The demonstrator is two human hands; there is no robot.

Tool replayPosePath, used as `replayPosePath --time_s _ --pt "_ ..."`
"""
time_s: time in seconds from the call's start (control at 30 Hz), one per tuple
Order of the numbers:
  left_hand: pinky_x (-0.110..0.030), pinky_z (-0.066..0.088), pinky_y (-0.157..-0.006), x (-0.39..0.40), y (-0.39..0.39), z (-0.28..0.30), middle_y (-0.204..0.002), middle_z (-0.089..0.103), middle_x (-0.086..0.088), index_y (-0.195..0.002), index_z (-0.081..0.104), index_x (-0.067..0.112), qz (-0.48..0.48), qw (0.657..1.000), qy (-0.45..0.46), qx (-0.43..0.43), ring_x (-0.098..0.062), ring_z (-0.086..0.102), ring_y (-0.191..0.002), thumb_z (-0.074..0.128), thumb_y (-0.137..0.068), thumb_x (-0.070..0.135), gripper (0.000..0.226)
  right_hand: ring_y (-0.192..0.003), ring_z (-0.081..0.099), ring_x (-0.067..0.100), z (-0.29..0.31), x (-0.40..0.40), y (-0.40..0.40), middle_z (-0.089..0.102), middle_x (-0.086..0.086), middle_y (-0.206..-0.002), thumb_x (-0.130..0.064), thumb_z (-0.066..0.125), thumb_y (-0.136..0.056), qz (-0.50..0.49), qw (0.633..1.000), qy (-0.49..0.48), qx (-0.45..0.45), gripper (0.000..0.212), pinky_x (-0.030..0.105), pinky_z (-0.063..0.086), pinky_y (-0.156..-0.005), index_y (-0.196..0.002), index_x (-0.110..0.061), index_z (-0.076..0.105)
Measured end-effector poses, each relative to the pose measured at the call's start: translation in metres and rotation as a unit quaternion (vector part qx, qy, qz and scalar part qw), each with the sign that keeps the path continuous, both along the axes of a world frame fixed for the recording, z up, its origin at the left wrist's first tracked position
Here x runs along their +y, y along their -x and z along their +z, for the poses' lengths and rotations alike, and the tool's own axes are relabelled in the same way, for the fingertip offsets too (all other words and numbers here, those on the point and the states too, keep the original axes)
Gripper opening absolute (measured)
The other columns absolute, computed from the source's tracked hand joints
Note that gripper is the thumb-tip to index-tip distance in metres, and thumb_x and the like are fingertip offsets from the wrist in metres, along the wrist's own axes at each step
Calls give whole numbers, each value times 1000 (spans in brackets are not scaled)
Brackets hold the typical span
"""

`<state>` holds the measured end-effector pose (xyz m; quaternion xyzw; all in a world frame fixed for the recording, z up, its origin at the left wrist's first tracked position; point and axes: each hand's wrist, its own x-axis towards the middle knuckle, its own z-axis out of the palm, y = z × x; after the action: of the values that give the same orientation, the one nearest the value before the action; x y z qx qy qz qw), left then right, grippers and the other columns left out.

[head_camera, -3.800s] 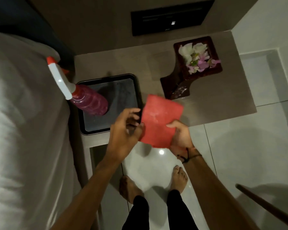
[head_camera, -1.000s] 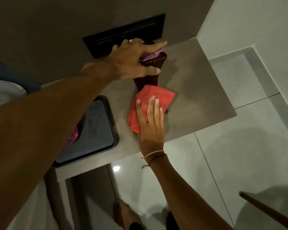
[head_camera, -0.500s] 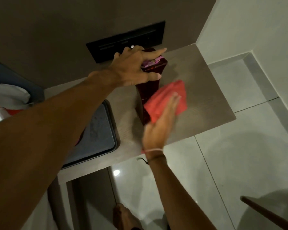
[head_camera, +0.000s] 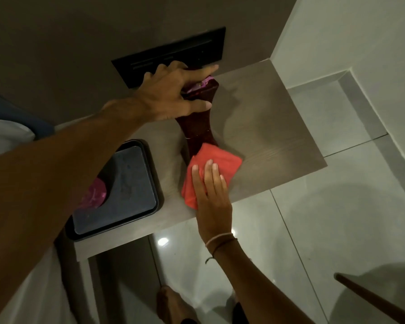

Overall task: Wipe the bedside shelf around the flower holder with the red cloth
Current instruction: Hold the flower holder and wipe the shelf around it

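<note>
A dark red flower holder [head_camera: 200,129] stands on the grey wooden bedside shelf [head_camera: 278,136], with pink petals showing at its top. My left hand [head_camera: 173,94] grips the holder's top from above and hides most of the flowers. The red cloth [head_camera: 212,169] lies flat on the shelf against the front of the holder's base. My right hand [head_camera: 211,195] presses down on the cloth with flat, spread fingers.
A black tray [head_camera: 126,195] sits on the shelf's left part, with a pink spray bottle [head_camera: 94,194] mostly hidden behind my left forearm. A black wall panel [head_camera: 171,54] is behind the holder. White bedding lies at far left. Glossy floor tiles and my bare foot are below.
My right hand has drawn the cloth back from the holder's right side to the front of its base, near the shelf's front edge. My left hand keeps its hold on the holder's top.
</note>
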<state>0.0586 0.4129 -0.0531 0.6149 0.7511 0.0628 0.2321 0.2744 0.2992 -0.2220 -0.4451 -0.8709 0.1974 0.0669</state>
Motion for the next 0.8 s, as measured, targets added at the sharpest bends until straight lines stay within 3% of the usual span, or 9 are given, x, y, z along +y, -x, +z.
replayPosePath --time_s 0.1,0.17,0.23,0.27,0.33,0.4,0.47,0.6,0.8 --pt "-64 16 -115 2 -4 2 -161 30 -13 -150 19 62 -6 1000 -1 8 -40 25 -146 59 -85 62 76 -148 39 37 8 -19 -18 41 19 -160 -15 79 -81 16 998 43 52 81 58 45 -113 -153 -10 42" --pt "-65 18 -116 3 -1 2 -160 32 -13 -150 19 62 1 1000 2 1 -39 27 -146 59 -86 61 76 -143 48 30 13 -23 -34 46 16 -158 -9 71 -89 -29 986 116 118 71 48 52 -111 -153 -13 42" --pt "-64 21 -116 4 2 1 -158 35 -12 -150 19 62 10 1000 0 -2 -38 29 -145 59 -86 61 75 -122 65 24 26 -21 -42 59 21 -145 -13 49 -95 -150 956 121 222 58 32 56 -105 -153 -9 42" --pt "-64 22 -115 3 2 1 -157 35 -12 -150 19 62 10 1000 -1 -1 -37 30 -144 59 -86 61 75 -121 67 29 30 -17 -43 59 24 -143 -11 42 -95 -214 928 113 283 59 38 56 -105 -154 -4 39" --pt "-64 21 -114 2 0 -1 -158 34 -12 -150 19 61 7 1000 -2 0 -37 31 -144 58 -86 61 75 -143 47 40 35 1 -34 43 23 -159 4 43 -91 -299 890 82 334 69 56 45 -115 -158 -1 27" --pt "-64 20 -114 2 0 -2 -159 33 -12 -150 20 61 7 1000 -5 0 -37 30 -145 58 -86 61 75 -159 17 32 37 22 -11 21 19 -169 19 44 -85 -308 907 67 278 82 55 26 -126 -160 -1 18" --pt "-64 18 -114 2 0 -2 -159 33 -12 -150 20 61 16 1000 -9 -4 -38 29 -146 58 -86 62 75 -160 5 31 35 26 18 11 19 -171 16 39 -82 -253 945 77 191 84 52 19 -129 -160 0 13" --pt "-64 19 -113 2 0 -5 -160 33 -12 -151 19 62 12 1000 -6 -1 -37 29 -146 56 -83 65 78 -158 11 38 19 6 45 15 23 -169 -14 43 -86 -227 968 61 88 83 54 27 -126 -161 0 11" --pt "-64 22 -114 3 -1 -1 -159 35 -10 -150 18 62 12 1000 -2 2 -36 30 -146 55 -80 67 80 -157 20 36 5 -18 43 25 21 -167 7 56 -94 -195 976 5 98 75 52 38 -122 -160 -3 22"
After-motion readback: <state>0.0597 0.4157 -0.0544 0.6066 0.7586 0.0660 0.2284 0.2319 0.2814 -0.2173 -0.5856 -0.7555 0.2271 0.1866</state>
